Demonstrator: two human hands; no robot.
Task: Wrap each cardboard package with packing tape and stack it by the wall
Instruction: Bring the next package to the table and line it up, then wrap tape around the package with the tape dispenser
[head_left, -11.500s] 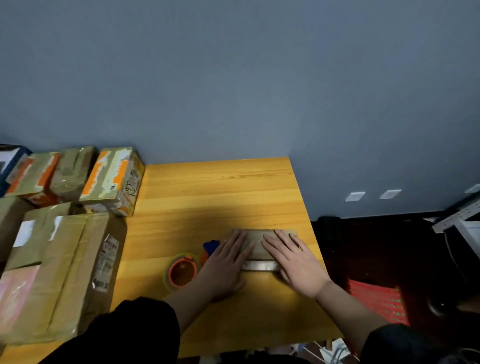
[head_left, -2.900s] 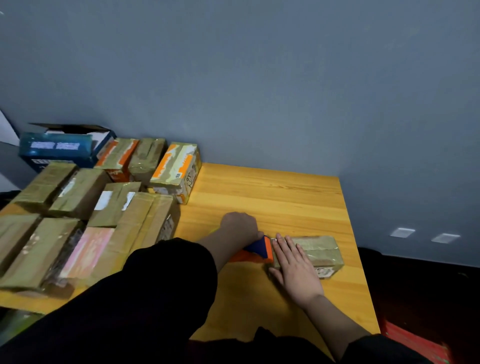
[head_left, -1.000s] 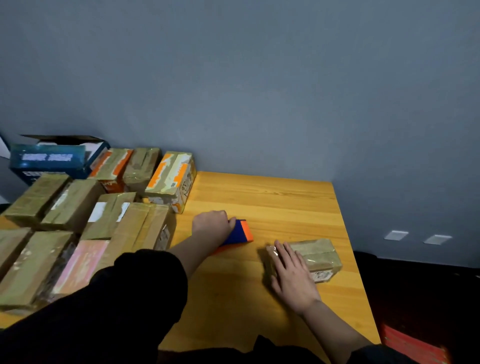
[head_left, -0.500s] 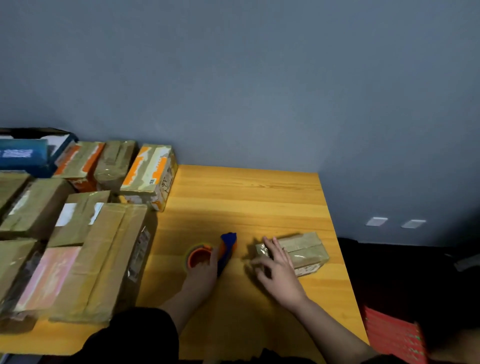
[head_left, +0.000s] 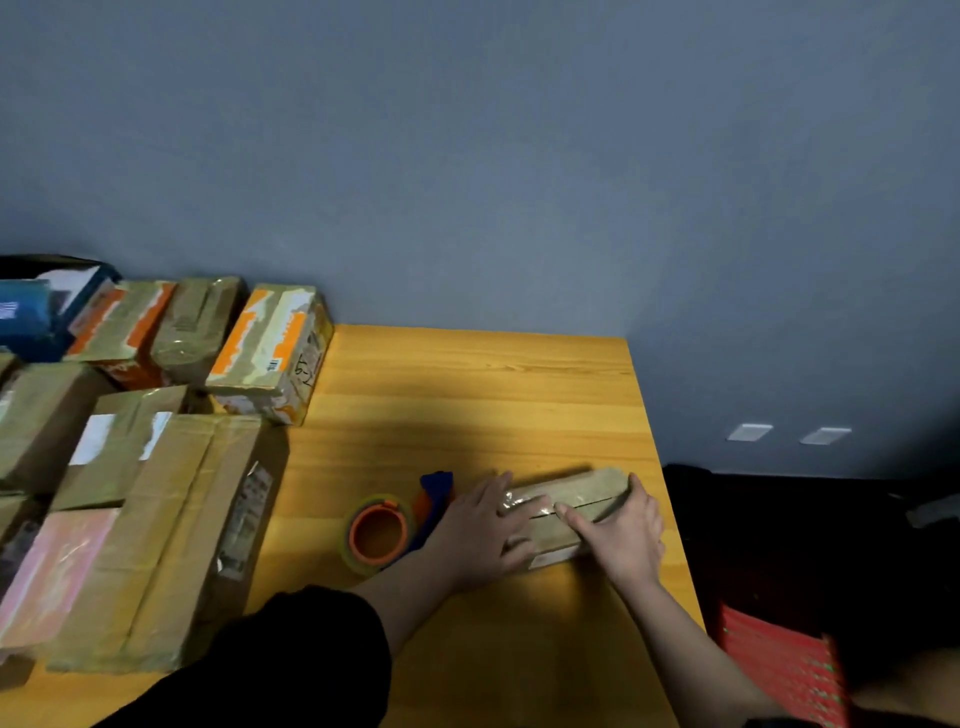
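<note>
Now smoothing tape down on a small cardboard package (head_left: 569, 501), lying flat near the right edge of the wooden worktop (head_left: 467, 395). Left hand (head_left: 480, 530) laid over the package's left end, fingers straight and spread, pressing rather than clutching. Right hand (head_left: 621, 535) set on the package's right part, forefinger stretched along the top seam, thumb round the far right corner; more a flat press than a true grip, so best read as open. Glossy film showing on the package's left half, hence judged already taped at least in part; how far round cannot be told.

Just left of the package, touching or nearly touching the left wrist: tape dispenser (head_left: 387, 530), orange core, blue handle pointing away, lying free on the worktop, held by neither hand.

Further left of the package, against the grey-blue wall (head_left: 519, 156): wrapped boxes (head_left: 270, 348) in a row, with larger ones nearer the worktop's front edge. Bare wood between the package and that row.

Step in hand, by judgement: pressing the last strip flat. Next move likely calls for a lift of the package in both hands and a carry leftwards and back to the row by the wall, clear of the dispenser; or, should a side remain bare, a turn of the package and another reach for the dispenser.
</note>
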